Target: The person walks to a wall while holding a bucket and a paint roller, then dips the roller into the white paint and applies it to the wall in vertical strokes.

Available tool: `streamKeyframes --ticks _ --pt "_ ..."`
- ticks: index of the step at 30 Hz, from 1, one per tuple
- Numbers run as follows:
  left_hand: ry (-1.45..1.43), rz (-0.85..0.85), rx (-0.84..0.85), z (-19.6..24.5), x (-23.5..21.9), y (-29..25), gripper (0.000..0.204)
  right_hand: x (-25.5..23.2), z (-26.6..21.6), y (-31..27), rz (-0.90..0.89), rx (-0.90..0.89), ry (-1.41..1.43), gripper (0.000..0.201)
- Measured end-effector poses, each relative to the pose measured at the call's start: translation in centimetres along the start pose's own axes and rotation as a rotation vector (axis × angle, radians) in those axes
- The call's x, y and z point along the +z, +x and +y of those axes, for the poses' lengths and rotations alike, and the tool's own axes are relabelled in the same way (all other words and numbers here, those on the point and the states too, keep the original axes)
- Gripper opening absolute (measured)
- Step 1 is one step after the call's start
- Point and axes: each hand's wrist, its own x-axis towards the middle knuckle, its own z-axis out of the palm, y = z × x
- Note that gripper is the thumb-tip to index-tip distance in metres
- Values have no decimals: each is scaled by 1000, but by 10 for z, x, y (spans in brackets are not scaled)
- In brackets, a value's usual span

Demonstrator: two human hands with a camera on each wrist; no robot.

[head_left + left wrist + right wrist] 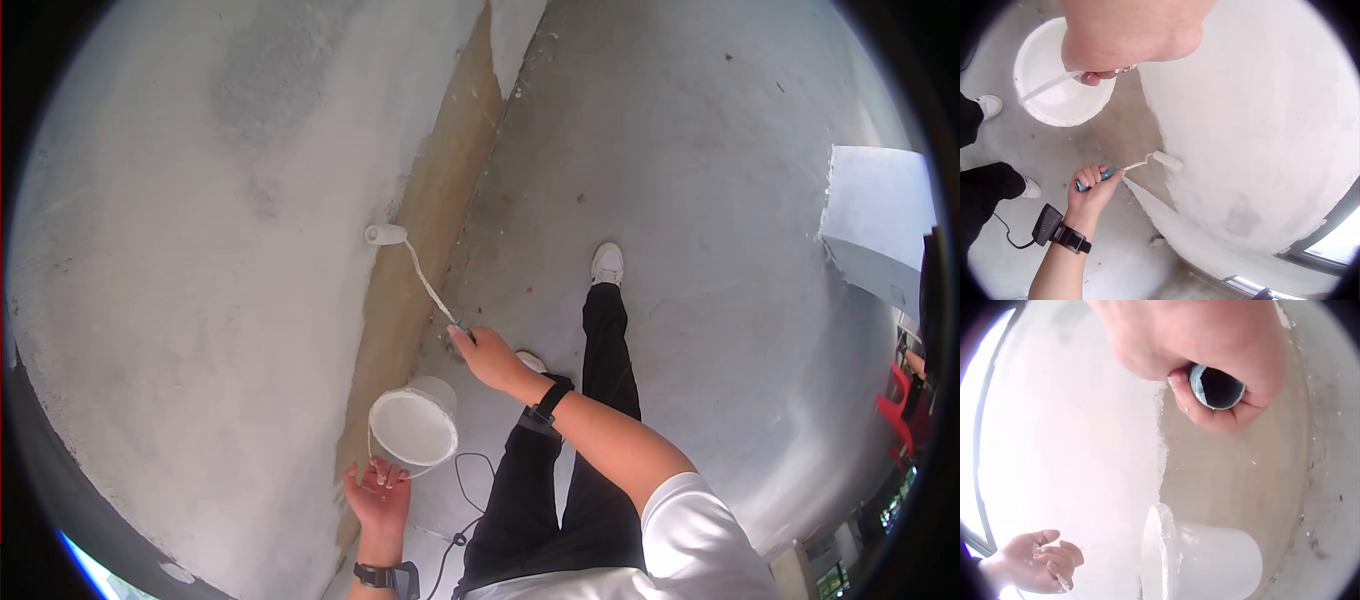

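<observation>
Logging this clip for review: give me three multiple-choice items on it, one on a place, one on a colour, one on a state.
1. Where is the paint roller's head?
A. on the wall at the edge of the bare tan strip
B. inside the bucket
C. flat on the floor

2. What colour is the paint bucket?
A. blue
B. white
C. red

3. How is the bucket carried?
A. it stands on the floor
B. the right hand grips its rim
C. it hangs by its thin handle from the left hand

Key: 1 A, the head view shows the roller against the wall beside the unpainted strip. 2 B, bucket and contents are white. 3 C, the left hand's fingers curl round the handle; the right hand grips the roller's handle.
</observation>
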Motion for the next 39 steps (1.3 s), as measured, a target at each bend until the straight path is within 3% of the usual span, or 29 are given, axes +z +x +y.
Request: streamKeyframes --ticks 3,5,8,12,14,16,18,20,22,25,30,33,36,39 --pt "-3 -45 -16 2 -6 3 32 -34 -11 32 122 -28 -47 68" --pt "14 -43 -1 0 -4 2 31 -60 -39 50 97 106 80 70" --pt "28 -38 4 1 -8 -1 31 -62 -37 57 113 80 54 71" --pt "3 -55 10 0 -8 2 32 -1 16 14 85 -36 -22 68" --pt "-6 -69 5 0 -7 1 32 6 21 -1 34 -41 -81 67" --pt "1 -96 -3 0 -6 1 31 -6 23 -9 -59 14 -162 66" --pt "25 -131 -13 2 -10 2 30 -38 17 9 40 -56 -210 66" --pt "22 -106 -7 2 -11 2 30 -75 -4 34 94 -3 -306 68" --pt "20 -83 -10 1 -9 2 30 -92 -21 54 71 23 -147 70" --pt "28 -63 -15 3 -7 0 30 -73 -41 50 55 133 39 72" --pt "51 -38 -12 3 -9 5 30 19 46 22 99 -154 -87 66" --pt "69 -68 -38 5 -10 9 30 5 23 -10 -213 180 171 59" --pt "82 -85 -39 5 -10 9 30 -15 16 -6 -238 191 337 52" --pt "94 -82 -51 5 -11 9 30 -22 7 -5 -109 155 504 48"
